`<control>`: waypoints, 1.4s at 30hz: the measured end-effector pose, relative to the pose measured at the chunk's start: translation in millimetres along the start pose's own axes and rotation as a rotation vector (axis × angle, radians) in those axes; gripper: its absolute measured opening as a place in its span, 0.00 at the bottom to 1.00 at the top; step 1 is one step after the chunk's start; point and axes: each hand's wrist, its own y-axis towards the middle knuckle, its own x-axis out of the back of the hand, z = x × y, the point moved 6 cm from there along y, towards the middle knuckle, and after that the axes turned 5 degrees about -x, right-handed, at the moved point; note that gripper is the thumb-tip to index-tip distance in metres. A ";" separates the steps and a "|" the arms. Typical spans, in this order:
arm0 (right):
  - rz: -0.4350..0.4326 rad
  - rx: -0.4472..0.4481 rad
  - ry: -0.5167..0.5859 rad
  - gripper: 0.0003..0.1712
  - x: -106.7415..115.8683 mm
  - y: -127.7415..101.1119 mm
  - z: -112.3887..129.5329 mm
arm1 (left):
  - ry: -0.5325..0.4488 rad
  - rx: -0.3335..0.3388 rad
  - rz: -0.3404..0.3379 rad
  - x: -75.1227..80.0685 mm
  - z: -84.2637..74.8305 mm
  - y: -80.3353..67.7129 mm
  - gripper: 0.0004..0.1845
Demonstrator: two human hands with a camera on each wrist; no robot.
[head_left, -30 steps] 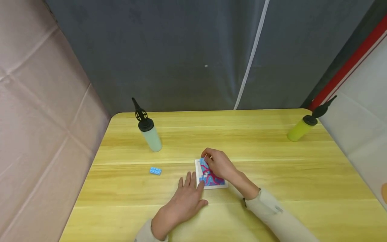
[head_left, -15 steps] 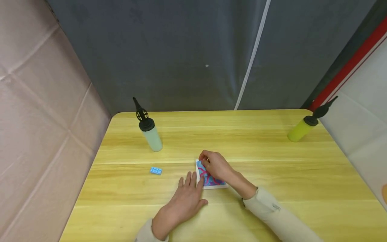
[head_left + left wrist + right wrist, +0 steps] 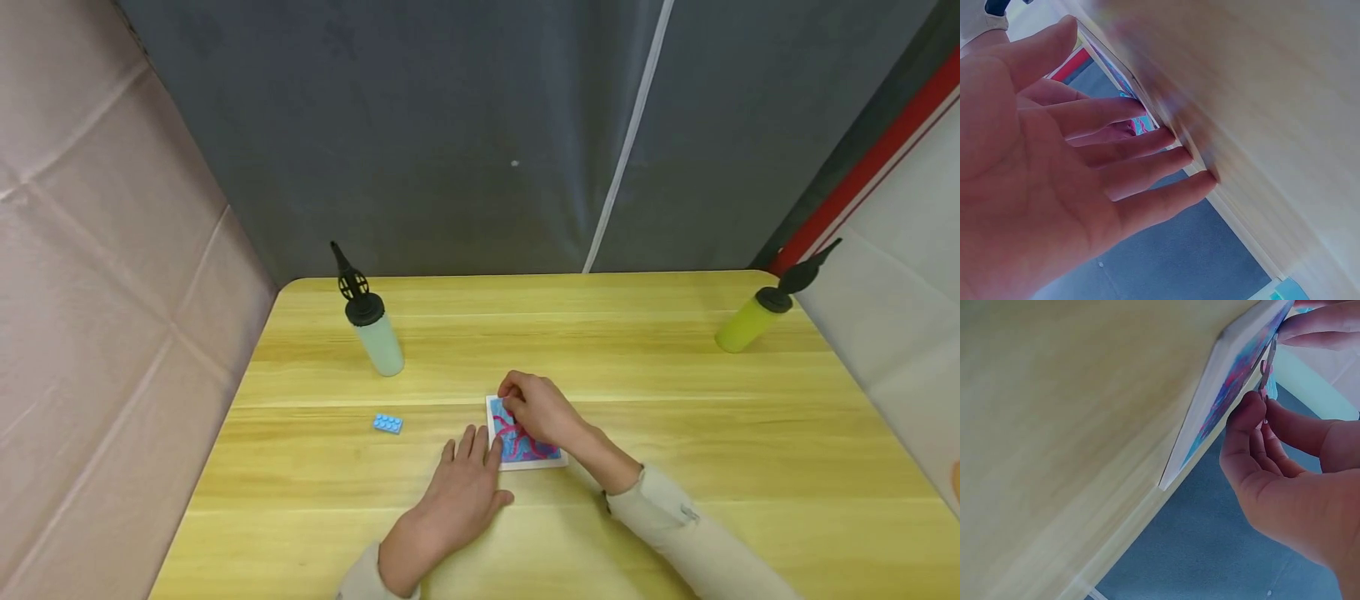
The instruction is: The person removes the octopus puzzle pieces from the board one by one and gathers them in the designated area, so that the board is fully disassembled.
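Blue and pink, the small square puzzle in its white frame [image 3: 522, 437] lies flat on your yellow wooden table [image 3: 675, 400], near the middle and a little toward you. Your right hand [image 3: 542, 410] sits over the far part of it with the fingers curled; in the right wrist view the thumb and fingertips [image 3: 1252, 406] pinch a small thin pink piece [image 3: 1265, 370] right at the puzzle's face, though whether that piece already sits flush in the picture is hard to tell. Your left hand [image 3: 467, 483] lies flat on the table with its fingers straight and slightly spread, and the fingertips [image 3: 1166, 139] touch the puzzle's left edge. A cream sleeve [image 3: 690, 542] covers your right forearm.

Left of the puzzle, well apart from both hands, a small light blue studded building brick [image 3: 387, 423] lies on the wood. Farther back on the left stands a pale green bottle with a black nozzle [image 3: 371, 325]. A yellow-green bottle with a black nozzle [image 3: 757, 317] leans near the far right corner.
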 end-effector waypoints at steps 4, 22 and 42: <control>-0.004 -0.018 0.018 0.04 -0.1 1.1 -0.7 | 0.010 0.007 0.006 0.2 0.1 0.1 0.39; -0.064 -0.013 0.030 0.05 13.0 1.5 -7.4 | -0.033 0.015 0.005 -0.5 0.9 2.9 0.40; -0.112 -0.046 0.045 0.05 27.1 -6.8 -21.9 | -0.081 0.005 -0.013 -0.7 5.0 1.8 0.41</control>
